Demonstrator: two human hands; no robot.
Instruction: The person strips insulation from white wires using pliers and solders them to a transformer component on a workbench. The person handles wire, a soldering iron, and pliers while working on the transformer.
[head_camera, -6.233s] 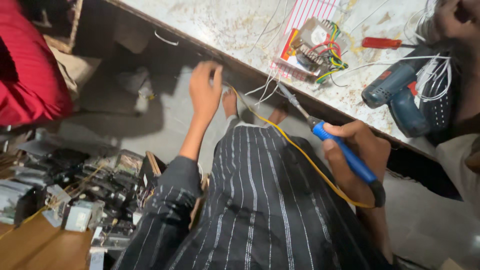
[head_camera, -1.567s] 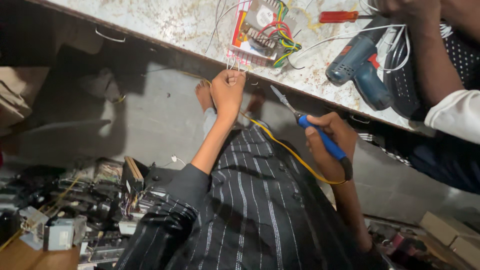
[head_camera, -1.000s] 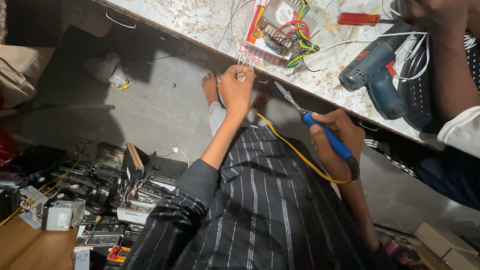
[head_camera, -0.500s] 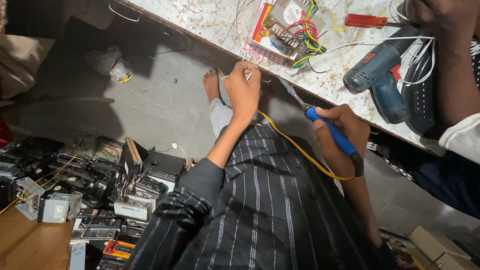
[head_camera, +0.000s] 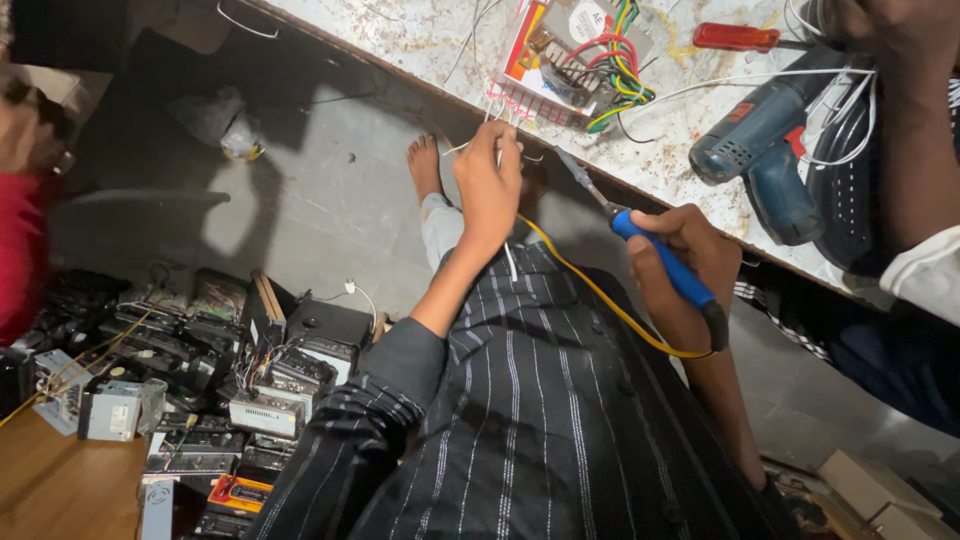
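Head view: I see my left hand (head_camera: 487, 180) raised to the edge of the table (head_camera: 430, 45), its fingers (head_camera: 500, 150) pinched shut on a thin white wire (head_camera: 497, 160) that runs up toward the circuit board (head_camera: 560, 55). That board lies on the table just beyond the fingertips, a red-edged unit with a tangle of red, green and yellow leads on top.

My right hand (head_camera: 685, 265) is wrapped fully closed around the blue handle of a soldering iron (head_camera: 640, 235). Its metal tip points up and left, ending just beside the left fingers and short of the board's edge; I cannot tell whether it touches the wire. A yellow cord (head_camera: 600, 300) trails from the handle's end across my striped shirt.

Further right of the iron, on the table, lie a blue power drill (head_camera: 755, 150) and a red-handled screwdriver (head_camera: 735, 37). Another person's arm (head_camera: 915, 130) rests at the far right. Below my left elbow, old car stereos (head_camera: 250, 390) are heaped on the floor.
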